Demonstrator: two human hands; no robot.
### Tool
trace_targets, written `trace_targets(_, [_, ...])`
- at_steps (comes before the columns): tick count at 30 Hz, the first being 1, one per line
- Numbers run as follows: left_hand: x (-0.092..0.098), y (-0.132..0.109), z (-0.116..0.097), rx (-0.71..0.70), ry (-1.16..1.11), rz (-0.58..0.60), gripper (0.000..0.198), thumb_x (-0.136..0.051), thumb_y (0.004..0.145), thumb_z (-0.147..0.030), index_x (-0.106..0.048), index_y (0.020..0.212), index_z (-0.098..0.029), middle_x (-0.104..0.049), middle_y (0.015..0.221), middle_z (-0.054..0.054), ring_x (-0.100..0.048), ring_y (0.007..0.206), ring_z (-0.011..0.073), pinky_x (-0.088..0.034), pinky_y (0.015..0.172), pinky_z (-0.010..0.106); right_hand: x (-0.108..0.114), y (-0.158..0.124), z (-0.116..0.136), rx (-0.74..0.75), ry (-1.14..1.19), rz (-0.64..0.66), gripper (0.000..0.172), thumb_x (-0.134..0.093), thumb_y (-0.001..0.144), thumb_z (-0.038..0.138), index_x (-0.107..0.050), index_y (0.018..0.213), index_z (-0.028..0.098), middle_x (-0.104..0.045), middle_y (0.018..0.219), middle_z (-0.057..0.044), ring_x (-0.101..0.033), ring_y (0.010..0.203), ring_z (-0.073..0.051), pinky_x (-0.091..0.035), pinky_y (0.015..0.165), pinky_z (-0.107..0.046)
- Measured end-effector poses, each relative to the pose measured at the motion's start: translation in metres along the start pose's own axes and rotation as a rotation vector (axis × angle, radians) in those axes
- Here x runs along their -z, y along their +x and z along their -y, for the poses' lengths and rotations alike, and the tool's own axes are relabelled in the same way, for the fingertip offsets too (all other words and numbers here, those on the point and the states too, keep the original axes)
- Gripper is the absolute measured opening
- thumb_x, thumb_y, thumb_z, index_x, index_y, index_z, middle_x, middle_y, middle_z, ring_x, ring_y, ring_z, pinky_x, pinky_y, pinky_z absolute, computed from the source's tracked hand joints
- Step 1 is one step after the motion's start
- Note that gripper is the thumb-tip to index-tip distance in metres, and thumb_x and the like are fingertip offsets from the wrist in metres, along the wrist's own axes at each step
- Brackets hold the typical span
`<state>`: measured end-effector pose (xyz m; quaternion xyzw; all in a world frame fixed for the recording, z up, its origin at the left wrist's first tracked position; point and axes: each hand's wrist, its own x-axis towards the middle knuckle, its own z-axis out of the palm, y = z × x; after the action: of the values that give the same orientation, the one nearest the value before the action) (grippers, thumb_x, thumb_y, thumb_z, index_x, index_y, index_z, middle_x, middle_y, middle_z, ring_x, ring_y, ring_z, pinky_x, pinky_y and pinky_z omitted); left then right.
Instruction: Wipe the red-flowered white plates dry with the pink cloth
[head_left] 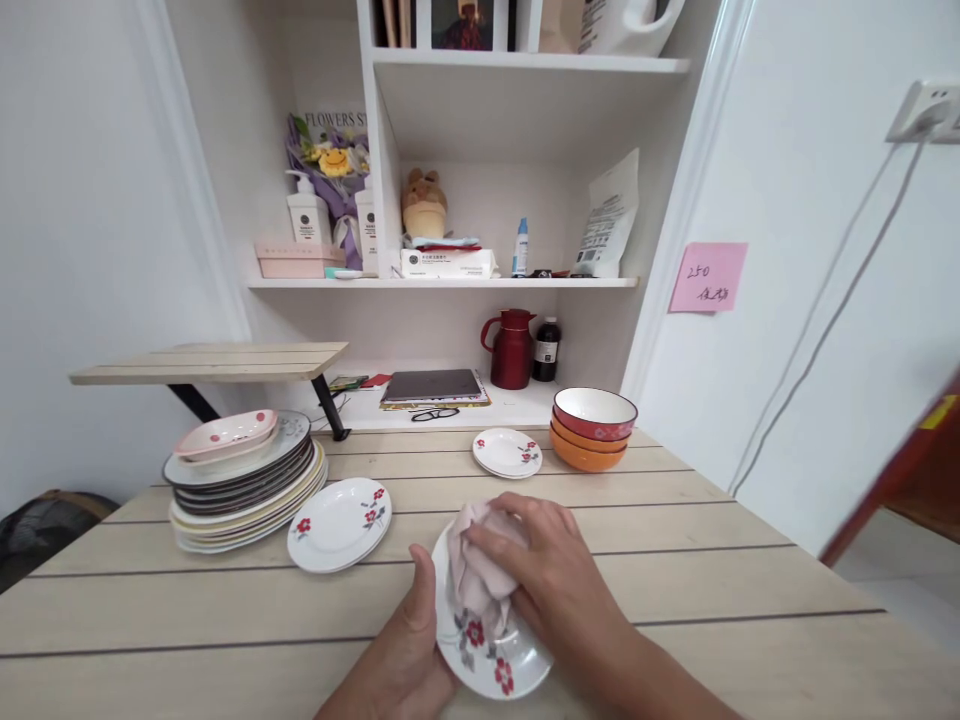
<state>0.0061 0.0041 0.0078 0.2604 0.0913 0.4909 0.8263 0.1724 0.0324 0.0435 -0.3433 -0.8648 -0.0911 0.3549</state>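
A white plate with red flowers (pixel 474 655) is tilted up off the table in front of me. My left hand (pixel 412 640) grips its left edge, thumb raised along the rim and the other fingers hidden beneath. Bunched on the plate's face is a pale pink cloth (pixel 480 570). My right hand (pixel 544 560) holds this cloth with curled fingers and presses it against the upper part of the plate. Similar flowered plates (pixel 337 525) lie to the left of my hands, and a smaller pile of flowered plates (pixel 507 453) sits farther back.
A tall stack of plates (pixel 247 490), topped by a pink dish (pixel 225 433), stands at left by a raised wooden shelf (pixel 217 362). Stacked bowls (pixel 592 430) are at the back right. Behind them are a red jug (pixel 511 350), a dark bottle (pixel 546 350), a laptop (pixel 435 385) and glasses (pixel 435 414).
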Motion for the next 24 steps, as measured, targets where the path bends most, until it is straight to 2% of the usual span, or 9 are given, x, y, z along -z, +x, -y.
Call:
trace_targets(4, [0.005, 0.0, -0.003, -0.025, -0.02, -0.057, 0.061, -0.027, 0.093, -0.056, -0.047, 0.139, -0.019, -0.06, 0.13, 0.014, -0.047, 0.129, 0.0267, -0.024, 0.112, 0.046, 0.001, -0.002, -0.009, -0.098, -0.004, 0.028, 0.053, -0.055, 0.079, 0.004, -0.06, 0.121, 0.036, -0.052, 0.12, -0.009, -0.047, 0.107, -0.027, -0.04, 0.087, -0.043])
trace_targets(10, [0.009, -0.001, -0.01, -0.098, -0.043, -0.044, 0.066, -0.026, 0.092, -0.06, -0.047, 0.139, -0.017, -0.059, 0.132, 0.016, -0.045, 0.131, 0.0284, -0.021, 0.113, 0.048, 0.003, -0.004, 0.001, -0.137, 0.085, 0.105, 0.047, -0.057, 0.072, 0.003, -0.066, 0.108, 0.031, -0.053, 0.105, -0.007, -0.048, 0.094, -0.023, -0.04, 0.08, -0.038])
trace_targets(15, [0.011, 0.001, -0.014, -0.154, -0.062, -0.008, 0.069, -0.03, 0.089, -0.064, -0.053, 0.134, -0.017, -0.061, 0.129, 0.015, -0.047, 0.129, 0.0277, -0.022, 0.114, 0.045, 0.003, -0.007, 0.009, -0.058, 0.199, 0.262, 0.051, -0.056, 0.07, 0.004, -0.064, 0.111, 0.033, -0.054, 0.096, -0.004, -0.049, 0.089, -0.021, -0.039, 0.074, -0.034])
trace_targets(18, [0.008, -0.001, -0.015, -0.048, -0.058, 0.011, 0.076, -0.032, 0.084, -0.07, -0.055, 0.131, -0.015, -0.063, 0.126, 0.016, -0.049, 0.127, 0.0296, -0.025, 0.112, 0.044, -0.001, -0.008, 0.015, 0.055, 0.228, 0.289, 0.054, -0.059, 0.075, 0.011, -0.058, 0.122, 0.038, -0.056, 0.1, -0.003, -0.049, 0.09, -0.021, -0.038, 0.076, -0.036])
trace_targets(21, [0.003, -0.004, -0.012, 0.1, -0.034, 0.008, 0.082, -0.033, 0.08, -0.074, -0.054, 0.132, -0.014, -0.064, 0.122, 0.018, -0.05, 0.125, 0.0315, -0.028, 0.11, 0.047, -0.005, -0.005, 0.019, 0.122, 0.202, 0.238, 0.053, -0.058, 0.08, 0.014, -0.054, 0.127, 0.038, -0.057, 0.108, -0.004, -0.05, 0.094, -0.022, -0.037, 0.082, -0.04])
trace_targets(24, [-0.002, -0.005, -0.006, 0.098, -0.002, 0.025, 0.078, -0.033, 0.082, -0.071, -0.052, 0.134, -0.016, -0.063, 0.125, 0.016, -0.049, 0.127, 0.0308, -0.028, 0.11, 0.048, -0.005, -0.001, 0.015, 0.102, 0.126, 0.142, 0.049, -0.053, 0.086, 0.013, -0.053, 0.129, 0.037, -0.058, 0.111, -0.006, -0.051, 0.097, -0.022, -0.037, 0.084, -0.04])
